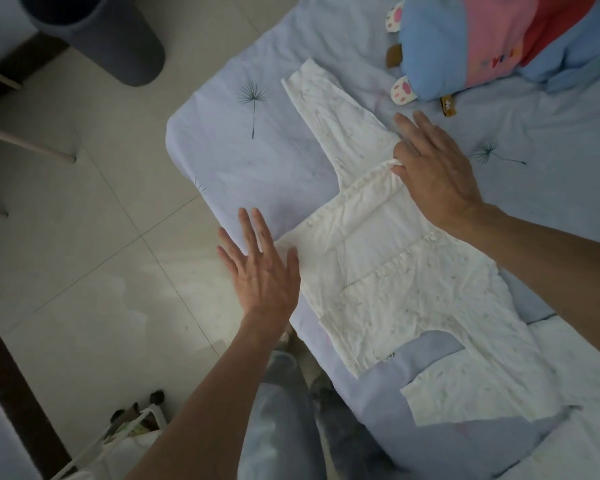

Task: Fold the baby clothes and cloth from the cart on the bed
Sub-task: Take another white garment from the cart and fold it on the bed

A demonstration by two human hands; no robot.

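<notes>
A white baby garment [388, 271] with a faint small print lies spread flat on the pale blue bed [229, 150], near its corner. One sleeve or leg reaches toward the far left, two more parts lie near me at the lower right. My right hand [433, 168] lies on the far part of the garment, its thumb and a finger pinching a ruffled seam. My left hand [260, 268] has straight spread fingers and touches the garment's left edge at the side of the bed.
A blue, pink and red plush toy [482, 46] lies on the bed beyond the garment. A white wire cart [129, 434] stands on the tiled floor at the lower left. A dark cylinder [101, 32] stands at the top left. My legs are beside the bed edge.
</notes>
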